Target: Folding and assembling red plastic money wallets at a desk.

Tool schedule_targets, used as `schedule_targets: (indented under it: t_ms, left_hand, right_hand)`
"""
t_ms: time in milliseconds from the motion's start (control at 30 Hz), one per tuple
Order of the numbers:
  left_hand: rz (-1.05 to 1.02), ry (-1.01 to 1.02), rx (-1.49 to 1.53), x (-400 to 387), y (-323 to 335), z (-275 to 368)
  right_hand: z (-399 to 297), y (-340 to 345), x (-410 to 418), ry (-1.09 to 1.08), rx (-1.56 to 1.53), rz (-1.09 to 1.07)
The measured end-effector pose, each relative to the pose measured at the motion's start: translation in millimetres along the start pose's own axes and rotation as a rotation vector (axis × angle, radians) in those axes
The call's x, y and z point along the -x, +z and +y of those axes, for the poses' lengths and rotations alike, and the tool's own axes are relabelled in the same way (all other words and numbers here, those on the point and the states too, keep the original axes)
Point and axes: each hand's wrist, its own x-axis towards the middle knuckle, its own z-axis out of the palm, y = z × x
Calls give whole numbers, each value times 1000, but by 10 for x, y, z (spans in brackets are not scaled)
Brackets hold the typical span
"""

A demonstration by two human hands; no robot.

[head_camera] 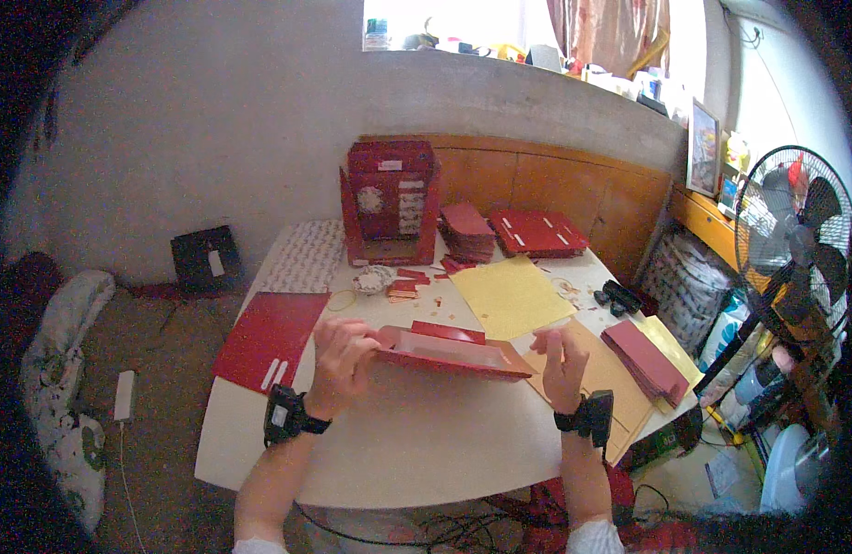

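Note:
My left hand (pixel 344 360) grips the left end of a red folded paper piece (pixel 453 356), tilted above the white table (pixel 370 450), its pale inner face partly showing. Close by the piece's right end is my right hand (pixel 563 360), fingers bent, apparently holding nothing. Both wrists wear black strapped devices. Behind the folded piece lies a yellow sheet (pixel 512 296). A flat red sheet (pixel 270 339) with white strips is at the left, and tan sheets (pixel 609 388) with a stack of dull red paper pieces (pixel 644 363) lie at the right.
At the back stand a red box (pixel 391 208), a stack of reddish cards (pixel 467 232) and red folders (pixel 539 233). Small red scraps (pixel 406 285) and a white crumpled item (pixel 372 279) lie mid-table. Beyond the right edge is a black fan (pixel 796 235).

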Motion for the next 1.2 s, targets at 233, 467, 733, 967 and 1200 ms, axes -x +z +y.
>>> schedule_targets:
  t_ms: [233, 467, 733, 967, 1200]
  left_hand:
    - [87, -271, 55, 233, 133, -313]
    - [142, -764, 266, 525, 427, -529]
    - [33, -803, -184, 607, 508, -456]
    - [-387, -401, -56, 286, 302, 26]
    - [-437, -663, -450, 420, 406, 75]
  right_hand:
    - [577, 163, 76, 183, 81, -235]
    - [662, 296, 171, 290, 86, -555]
    - [435, 285, 110, 409, 98, -519]
    - [521, 390, 151, 160, 284, -502]
    - [427, 345, 87, 628, -394, -614]
